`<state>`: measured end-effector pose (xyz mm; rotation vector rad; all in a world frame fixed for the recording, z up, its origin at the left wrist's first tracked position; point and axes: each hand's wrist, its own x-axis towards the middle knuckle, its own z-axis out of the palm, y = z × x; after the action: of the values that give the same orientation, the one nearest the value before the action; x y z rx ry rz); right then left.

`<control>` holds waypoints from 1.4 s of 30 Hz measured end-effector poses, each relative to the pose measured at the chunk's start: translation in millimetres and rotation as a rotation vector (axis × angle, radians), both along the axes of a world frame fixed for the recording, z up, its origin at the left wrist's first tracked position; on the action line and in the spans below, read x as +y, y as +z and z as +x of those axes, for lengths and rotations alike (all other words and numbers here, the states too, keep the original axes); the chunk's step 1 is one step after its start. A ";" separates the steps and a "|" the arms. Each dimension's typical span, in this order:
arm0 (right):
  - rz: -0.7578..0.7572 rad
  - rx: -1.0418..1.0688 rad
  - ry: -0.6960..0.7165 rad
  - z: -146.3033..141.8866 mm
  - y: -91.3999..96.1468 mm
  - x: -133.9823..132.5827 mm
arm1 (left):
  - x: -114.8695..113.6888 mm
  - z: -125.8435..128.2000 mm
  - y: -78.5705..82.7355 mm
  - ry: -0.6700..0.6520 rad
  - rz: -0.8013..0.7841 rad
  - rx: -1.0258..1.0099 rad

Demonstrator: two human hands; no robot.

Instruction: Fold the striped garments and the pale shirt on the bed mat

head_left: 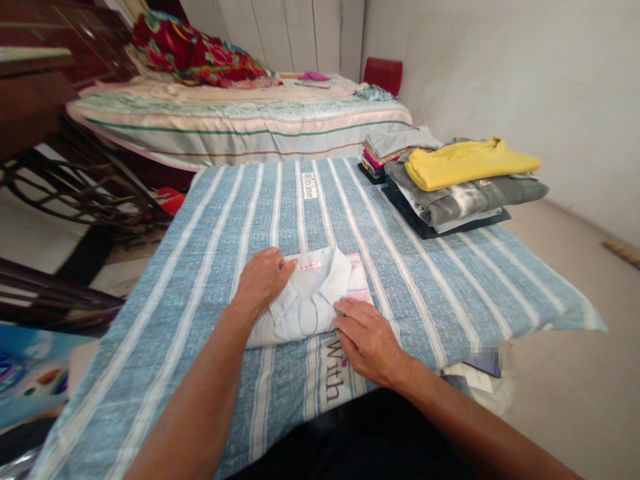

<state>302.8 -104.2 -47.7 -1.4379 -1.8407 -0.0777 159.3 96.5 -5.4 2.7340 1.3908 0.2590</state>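
Observation:
A white collared shirt (307, 313) lies folded in front of me, its collar toward the far side and a small label showing inside the neck. Pink and white striped cloth (359, 277) shows at its right edge. My left hand (263, 280) is closed on the shirt's left collar edge, thumb and fingers drawn together. At the lower right edge, my right hand (367, 340) pinches the shirt, with its fingertips on the fabric and its thumb partly hidden. Under the shirt spreads a blue and white striped cloth (210, 233) printed with words.
Folded clothes (465, 200) are stacked at the right, a yellow garment (470, 163) on top. Another folded pile (395, 143) stands just behind. Beyond is a bed (250, 127) with a red floral blanket (195, 53). A dark wooden stand with a wheel (75, 180) is at the left.

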 end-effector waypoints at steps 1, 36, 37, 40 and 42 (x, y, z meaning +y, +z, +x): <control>-0.002 -0.001 0.002 0.3 -0.8 0.0 | 2.3 0.2 -0.3 0.001 0.001 0.009; 0.065 0.236 0.108 9.7 3.8 -5.2 | 7.3 -57.5 19.6 0.215 -0.192 -0.317; 0.080 0.276 0.106 12.4 5.3 -5.5 | 4.2 -64.1 19.0 0.254 -0.188 -0.318; 0.080 0.340 0.061 22.5 6.0 -3.3 | -4.3 -78.7 15.0 0.363 -0.217 -0.301; 0.054 0.361 0.007 30.3 3.2 -0.2 | -8.1 -83.5 11.4 0.391 -0.270 -0.303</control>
<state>333.1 -104.4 -44.5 -1.3106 -1.5363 0.1271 75.8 88.4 6.0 2.0931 1.7089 0.4459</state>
